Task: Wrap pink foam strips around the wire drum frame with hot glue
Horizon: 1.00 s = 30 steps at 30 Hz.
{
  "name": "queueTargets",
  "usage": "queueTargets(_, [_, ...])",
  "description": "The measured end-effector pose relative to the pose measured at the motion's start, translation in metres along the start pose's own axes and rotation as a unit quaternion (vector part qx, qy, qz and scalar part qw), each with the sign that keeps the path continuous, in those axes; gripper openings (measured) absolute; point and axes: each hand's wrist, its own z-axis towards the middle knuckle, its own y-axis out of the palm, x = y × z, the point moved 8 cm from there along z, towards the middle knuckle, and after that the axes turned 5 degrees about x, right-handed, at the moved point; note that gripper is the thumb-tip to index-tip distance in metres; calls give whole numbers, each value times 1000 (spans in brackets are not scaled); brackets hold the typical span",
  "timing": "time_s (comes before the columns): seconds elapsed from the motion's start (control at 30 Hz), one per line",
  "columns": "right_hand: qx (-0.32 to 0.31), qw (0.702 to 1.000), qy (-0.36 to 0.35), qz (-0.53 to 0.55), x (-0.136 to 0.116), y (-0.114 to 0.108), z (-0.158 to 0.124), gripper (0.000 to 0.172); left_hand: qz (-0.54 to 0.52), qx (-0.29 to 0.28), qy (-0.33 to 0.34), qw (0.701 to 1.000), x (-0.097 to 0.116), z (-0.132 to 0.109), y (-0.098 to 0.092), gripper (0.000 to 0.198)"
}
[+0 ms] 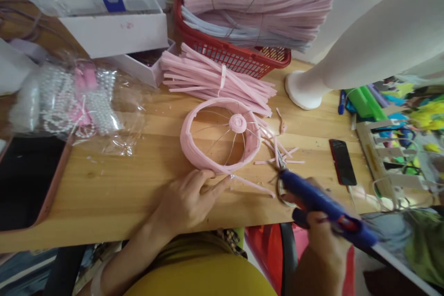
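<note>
A round pink wire frame (186,144), its rim wrapped in pink fuzzy strip, lies on the table. Thin wires run from the rim to a pink coiled disc (237,123). My left hand (189,199) is at its near rim, fingers closed on the rim where a loose pink pipe cleaner (255,185) trails off to the right. In my right hand (324,231) is a blue hot glue gun (312,196), fingers wrapped round its handle. The gun's nozzle points up and left toward several short pink pipe cleaner pieces (294,162). Scissors (281,163) lie partly hidden behind the gun.
Behind the frame lies a tied bundle of pink pipe cleaners (208,76), with a red basket (239,58) holding more bundles. Bagged pearl strings (58,97) and a tablet (27,180) are left. A white stand (305,90), a phone (342,162) and a power strip (376,162) are right.
</note>
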Motion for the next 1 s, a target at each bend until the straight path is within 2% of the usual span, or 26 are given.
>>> queueTargets(0.13, [-76,987,-124,63,-48,34,-7,52,-8,-11,-6,1000,-1,-4,3,36])
queueTargets(0.23, [-104,979,-164,68,-62,48,-6,47,-14,-17,-8,1000,-3,-6,5,36])
queueTargets(0.5, [-117,976,-169,67,-64,53,-7,39,-30,-28,-16,999,-4,-5,7,36])
queueTargets(1.0, [-99,981,-162,49,-72,53,0,40,-39,-32,-27,998,-5,-6,8,38])
